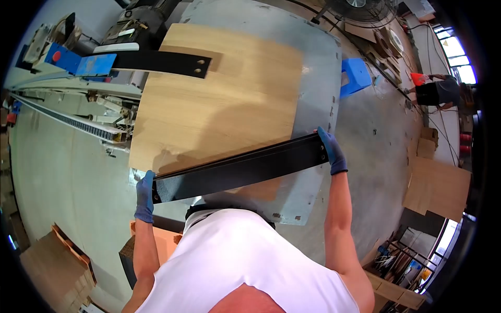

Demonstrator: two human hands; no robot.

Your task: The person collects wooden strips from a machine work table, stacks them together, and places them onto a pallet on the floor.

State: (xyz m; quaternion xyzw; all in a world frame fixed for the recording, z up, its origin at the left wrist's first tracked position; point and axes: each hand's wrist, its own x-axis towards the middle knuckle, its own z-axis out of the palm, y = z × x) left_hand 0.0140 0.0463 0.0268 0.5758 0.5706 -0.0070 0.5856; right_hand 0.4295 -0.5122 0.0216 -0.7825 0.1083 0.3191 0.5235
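A long black panel [240, 169] with small holes near its ends spans between my two hands, slanting up toward the right. My left hand [145, 195], in a blue glove, grips its left end. At the opposite end, my right hand [332, 151], gloved the same way, has its fingers around the edge. Beneath the panel lies a light wood-coloured board [224, 94] on a grey metal table [321, 99]. Another black panel [162, 62] with two holes at its tip sticks out over the board from a machine at the left.
The machine [68, 61] with blue parts and a long rail [68, 117] stands left. A blue stool [356, 77] sits beyond the table's right side. A fan [357, 10] is at the top. Cardboard [437, 189] and another person [441, 91] are at the right.
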